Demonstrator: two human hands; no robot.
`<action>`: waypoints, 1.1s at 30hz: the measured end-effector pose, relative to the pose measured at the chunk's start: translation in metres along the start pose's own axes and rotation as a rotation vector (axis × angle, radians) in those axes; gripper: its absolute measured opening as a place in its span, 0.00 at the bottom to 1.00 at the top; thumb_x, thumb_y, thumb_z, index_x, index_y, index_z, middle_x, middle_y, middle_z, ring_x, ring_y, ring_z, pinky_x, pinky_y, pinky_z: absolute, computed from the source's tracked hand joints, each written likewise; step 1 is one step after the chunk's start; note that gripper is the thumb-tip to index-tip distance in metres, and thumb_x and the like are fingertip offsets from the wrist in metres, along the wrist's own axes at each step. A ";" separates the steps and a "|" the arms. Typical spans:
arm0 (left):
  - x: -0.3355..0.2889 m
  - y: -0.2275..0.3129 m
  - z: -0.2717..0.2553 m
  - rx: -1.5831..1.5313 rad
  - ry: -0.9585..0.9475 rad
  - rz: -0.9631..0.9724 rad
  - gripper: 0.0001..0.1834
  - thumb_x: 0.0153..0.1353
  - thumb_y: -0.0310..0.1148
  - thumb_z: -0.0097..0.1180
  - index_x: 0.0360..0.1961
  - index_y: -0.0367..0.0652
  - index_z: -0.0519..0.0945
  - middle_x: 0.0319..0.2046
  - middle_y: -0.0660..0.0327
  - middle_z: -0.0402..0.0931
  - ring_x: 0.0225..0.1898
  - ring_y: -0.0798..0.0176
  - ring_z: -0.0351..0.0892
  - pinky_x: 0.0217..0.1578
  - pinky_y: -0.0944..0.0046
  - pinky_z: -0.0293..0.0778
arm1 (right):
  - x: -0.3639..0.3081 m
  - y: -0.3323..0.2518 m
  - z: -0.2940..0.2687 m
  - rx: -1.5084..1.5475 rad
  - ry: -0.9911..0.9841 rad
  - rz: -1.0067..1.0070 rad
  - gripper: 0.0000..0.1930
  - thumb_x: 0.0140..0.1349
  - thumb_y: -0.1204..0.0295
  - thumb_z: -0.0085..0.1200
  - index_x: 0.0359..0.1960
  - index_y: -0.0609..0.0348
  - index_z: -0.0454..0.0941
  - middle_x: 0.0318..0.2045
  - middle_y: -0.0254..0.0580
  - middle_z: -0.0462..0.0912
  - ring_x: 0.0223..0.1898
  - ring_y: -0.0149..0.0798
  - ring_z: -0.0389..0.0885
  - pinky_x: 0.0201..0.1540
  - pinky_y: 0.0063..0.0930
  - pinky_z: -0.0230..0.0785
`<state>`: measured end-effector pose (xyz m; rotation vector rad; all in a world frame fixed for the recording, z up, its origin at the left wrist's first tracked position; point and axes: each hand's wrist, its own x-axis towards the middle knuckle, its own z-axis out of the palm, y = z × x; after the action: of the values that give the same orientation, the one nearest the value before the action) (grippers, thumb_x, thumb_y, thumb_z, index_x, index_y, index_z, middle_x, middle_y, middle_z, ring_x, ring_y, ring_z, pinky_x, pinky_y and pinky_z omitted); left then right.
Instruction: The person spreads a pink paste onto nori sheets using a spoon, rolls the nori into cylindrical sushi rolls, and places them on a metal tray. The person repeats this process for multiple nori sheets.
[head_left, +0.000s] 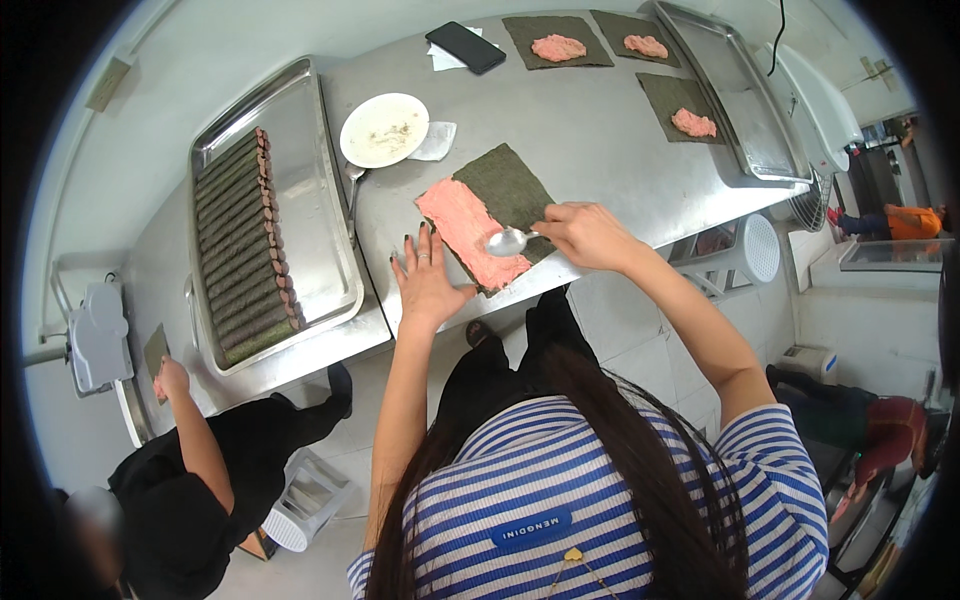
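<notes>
From the head view I see my left hand (428, 283) just below the middle of the frame, open, fingers spread, palm flat on the steel table (590, 140) and touching the lower left edge of the seaweed sheet (500, 200). My right hand (585, 235), right of centre, is closed around the handle of a metal spoon (510, 241), whose bowl rests on the lower edge of that sheet. The sheet lies at the middle of the frame near the table's front edge; its left half is covered with a layer of pink paste (468, 230), the right half is bare and dark.

At the top of the frame I see three more seaweed sheets, each with a small pink lump, one at (556, 42), and a dark phone (465, 46) to their left. A white plate (384, 130) with scraps sits at the upper middle left, another spoon (353, 195) just below it. On the left a large steel tray (320, 230) holds a row of dark finished rolls (245, 245). An empty-looking steel tray (745, 100) stands at the upper right. At the lower left, another person's hand (172, 380) holds a small dark sheet at the table's corner.
</notes>
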<state>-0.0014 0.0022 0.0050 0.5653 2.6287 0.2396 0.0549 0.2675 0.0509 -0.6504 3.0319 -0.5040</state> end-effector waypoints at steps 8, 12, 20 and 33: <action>-0.001 0.000 0.000 -0.027 0.010 0.007 0.61 0.41 0.54 0.67 0.71 0.40 0.48 0.73 0.54 0.39 0.74 0.46 0.34 0.69 0.40 0.33 | 0.062 0.033 0.041 -0.123 0.104 -0.063 0.14 0.52 0.76 0.51 0.39 0.51 0.82 0.31 0.33 0.76 0.36 0.40 0.79 0.40 0.37 0.73; -0.002 -0.003 0.002 -0.028 0.015 -0.001 0.60 0.41 0.54 0.67 0.71 0.41 0.48 0.73 0.55 0.39 0.74 0.47 0.34 0.69 0.40 0.33 | 0.088 0.044 0.046 -0.119 0.119 -0.049 0.13 0.53 0.76 0.50 0.39 0.49 0.83 0.32 0.32 0.77 0.37 0.40 0.79 0.40 0.38 0.73; -0.002 0.000 0.001 -0.036 0.026 0.001 0.59 0.41 0.53 0.67 0.70 0.40 0.50 0.73 0.57 0.40 0.74 0.48 0.36 0.69 0.39 0.35 | 0.119 0.055 0.043 -0.087 0.079 0.008 0.13 0.54 0.76 0.50 0.38 0.50 0.84 0.33 0.36 0.80 0.39 0.44 0.80 0.40 0.42 0.74; -0.001 0.000 0.002 -0.024 0.043 -0.015 0.59 0.41 0.55 0.67 0.70 0.40 0.52 0.73 0.57 0.42 0.73 0.48 0.38 0.69 0.38 0.36 | 0.136 0.030 0.009 -0.236 0.070 -0.148 0.11 0.52 0.75 0.52 0.36 0.51 0.84 0.29 0.38 0.78 0.35 0.43 0.80 0.37 0.38 0.73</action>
<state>0.0005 0.0016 0.0039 0.5377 2.6674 0.2808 -0.0810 0.2357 0.0419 -0.8892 3.1534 -0.1733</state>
